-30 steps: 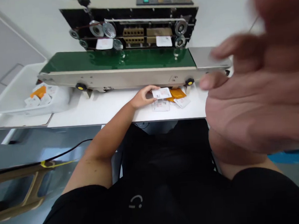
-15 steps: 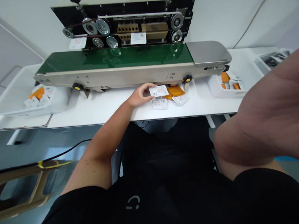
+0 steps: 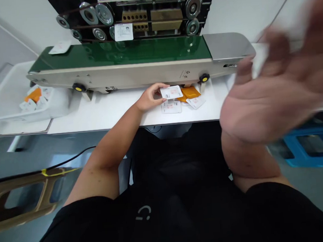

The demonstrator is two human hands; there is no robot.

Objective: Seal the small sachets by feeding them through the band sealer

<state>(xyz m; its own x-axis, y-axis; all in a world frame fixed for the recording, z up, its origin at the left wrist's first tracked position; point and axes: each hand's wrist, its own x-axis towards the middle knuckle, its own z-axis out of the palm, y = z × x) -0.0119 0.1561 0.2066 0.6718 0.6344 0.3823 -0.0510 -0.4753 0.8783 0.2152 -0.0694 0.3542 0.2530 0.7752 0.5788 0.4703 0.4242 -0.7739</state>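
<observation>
White flat rectangular packet (image 3: 172, 92) is over the white tabletop (image 3: 108, 111), left edge pinched in your left hand (image 3: 148, 98); grip lightly, hold it level; your blurred right hand (image 3: 270, 98) spreads open

- White wall (image 3: 233, 9), upper right
- Grey floor (image 3: 34, 159), lower left, pale sheen
- White table (image 3: 116, 113), centre
- Brown stool (image 3: 48, 191), lower left
- Blue stool (image 3: 293, 146), right edge

A brown stool (image 3: 46, 192) stands left, a blue stool (image 3: 315, 160) right.
</observation>
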